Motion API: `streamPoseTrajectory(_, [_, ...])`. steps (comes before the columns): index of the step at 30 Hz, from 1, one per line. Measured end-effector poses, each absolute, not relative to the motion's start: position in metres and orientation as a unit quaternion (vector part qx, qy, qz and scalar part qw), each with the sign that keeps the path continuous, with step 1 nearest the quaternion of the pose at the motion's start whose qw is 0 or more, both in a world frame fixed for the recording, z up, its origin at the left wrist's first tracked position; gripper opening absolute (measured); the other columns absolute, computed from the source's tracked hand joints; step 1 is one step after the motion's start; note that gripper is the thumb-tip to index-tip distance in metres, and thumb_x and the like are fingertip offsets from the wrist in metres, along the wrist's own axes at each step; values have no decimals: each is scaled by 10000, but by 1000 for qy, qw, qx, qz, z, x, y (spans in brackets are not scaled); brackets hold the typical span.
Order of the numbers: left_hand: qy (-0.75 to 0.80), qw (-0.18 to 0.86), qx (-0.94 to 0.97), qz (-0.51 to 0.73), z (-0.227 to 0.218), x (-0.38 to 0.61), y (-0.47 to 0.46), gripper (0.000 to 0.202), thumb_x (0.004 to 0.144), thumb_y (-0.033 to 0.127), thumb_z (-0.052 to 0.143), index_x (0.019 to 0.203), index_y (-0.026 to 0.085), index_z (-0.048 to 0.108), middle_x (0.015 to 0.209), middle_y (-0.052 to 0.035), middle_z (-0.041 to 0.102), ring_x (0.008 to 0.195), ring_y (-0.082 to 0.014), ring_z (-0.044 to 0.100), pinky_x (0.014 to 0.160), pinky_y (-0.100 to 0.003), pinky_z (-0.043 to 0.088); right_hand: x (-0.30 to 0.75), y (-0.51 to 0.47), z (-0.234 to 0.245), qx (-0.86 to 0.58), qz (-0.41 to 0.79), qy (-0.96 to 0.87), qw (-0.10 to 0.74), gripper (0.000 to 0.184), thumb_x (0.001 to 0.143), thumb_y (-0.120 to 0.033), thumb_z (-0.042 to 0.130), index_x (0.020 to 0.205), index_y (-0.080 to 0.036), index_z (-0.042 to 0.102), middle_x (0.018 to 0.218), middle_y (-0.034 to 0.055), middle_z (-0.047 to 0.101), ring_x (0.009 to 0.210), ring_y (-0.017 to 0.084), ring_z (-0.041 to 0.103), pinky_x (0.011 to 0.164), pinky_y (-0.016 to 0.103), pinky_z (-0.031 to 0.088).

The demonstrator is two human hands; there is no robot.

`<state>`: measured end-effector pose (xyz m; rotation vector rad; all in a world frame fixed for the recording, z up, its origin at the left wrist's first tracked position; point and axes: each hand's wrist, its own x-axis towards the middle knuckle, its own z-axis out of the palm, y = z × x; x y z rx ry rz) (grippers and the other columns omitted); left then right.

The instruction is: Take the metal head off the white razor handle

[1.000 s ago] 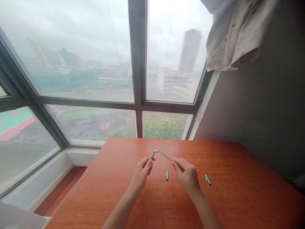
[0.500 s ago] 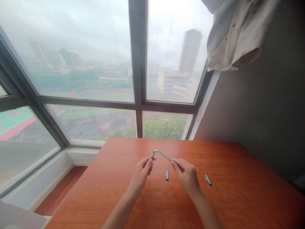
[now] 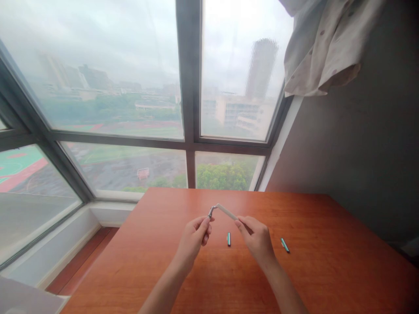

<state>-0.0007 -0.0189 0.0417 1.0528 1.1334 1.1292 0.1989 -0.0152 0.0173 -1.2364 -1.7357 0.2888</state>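
My right hand (image 3: 255, 238) pinches the white handle of a razor (image 3: 225, 210), held above the orange-brown table (image 3: 327, 270). My left hand (image 3: 195, 237) has its fingers closed at the razor's bent metal neck (image 3: 212, 211), touching its tip. Two small teal and grey blade cartridges lie on the table: one cartridge (image 3: 228, 239) between my hands, the other cartridge (image 3: 284, 245) to the right of my right hand.
A large window (image 3: 131, 109) with a dark frame stands behind the table. A grey wall (image 3: 360, 144) runs along the right side. A pale spotted cloth (image 3: 321, 48) hangs at the top right. A white ledge (image 3: 65, 244) lies left of the table.
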Motion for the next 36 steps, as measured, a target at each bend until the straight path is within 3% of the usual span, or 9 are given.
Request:
streamPoseTrajectory(25, [506,562,454,472,47,-2,-22,419,749,512,573,903,129,647,554,51,469,402,-63,362,392,-192,222,199,-16,19,-505,136,-710,472,292,895,-362,472,843,-190,703,674,39,660,595,158,596,564,235,447])
streamPoseTrajectory(36, [498,555,463,479,44,-2,-21,439,752,523,570,913,122,648,552,51,454,417,-64,350,400,-191,233,199,-15,18,-509,133,-710,468,271,893,-343,484,855,-193,707,724,45,679,635,163,618,591,234,458])
